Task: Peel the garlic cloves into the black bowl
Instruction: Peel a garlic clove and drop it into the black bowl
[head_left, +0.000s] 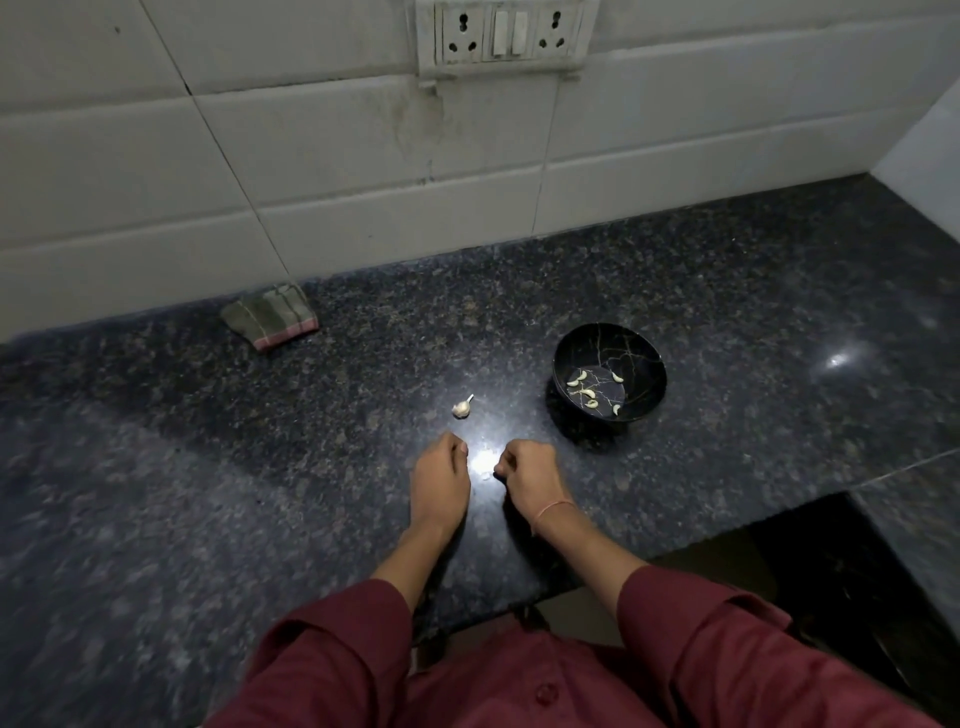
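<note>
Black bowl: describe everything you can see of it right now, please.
The black bowl is round, glossy and fairly shallow, with thin pale vein-like lines marbling its inside. It stands upright on the dark speckled counter, right of the leftover garlic piece. Several pale peeled cloves lie scattered on its bottom. Of the hands, neither the left hand nor the right hand touches it; it sits beyond and right of both.

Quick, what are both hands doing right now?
Left hand: fingers curled, cannot tell if holding anything.
Right hand: fingers curled, cannot tell either.
</note>
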